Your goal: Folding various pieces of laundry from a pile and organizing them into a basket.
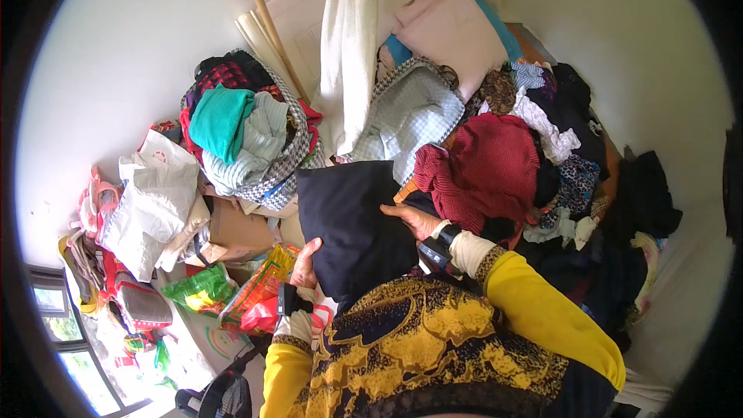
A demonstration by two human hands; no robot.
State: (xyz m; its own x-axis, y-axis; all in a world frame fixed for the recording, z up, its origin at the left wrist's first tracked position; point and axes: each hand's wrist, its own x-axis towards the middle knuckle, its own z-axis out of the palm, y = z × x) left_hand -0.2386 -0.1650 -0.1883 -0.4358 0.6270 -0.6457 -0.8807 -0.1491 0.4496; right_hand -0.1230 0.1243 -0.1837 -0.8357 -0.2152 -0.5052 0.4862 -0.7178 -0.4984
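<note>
A folded black cloth garment (354, 220) is held up in front of my chest. My left hand (306, 265) grips its left edge, thumb on top and the other fingers hidden behind it. On the opposite edge my right hand (413, 220) has a similar hold. Just past the cloth lies a houndstooth-edged fabric storage bag (406, 116) with a pale lining, its mouth spread wide. A dark red ribbed garment (487, 168) rests on the heap to the right of my right hand.
A houndstooth bag (296, 151) at left overflows with clothes, a green folded cloth (220, 122) on top. Nearby are a white bag (162, 191) and a cardboard box (241, 229). A wooden pole (273, 29) leans beside a hanging white cloth (348, 40). Dark clothes (603, 267) pile at right.
</note>
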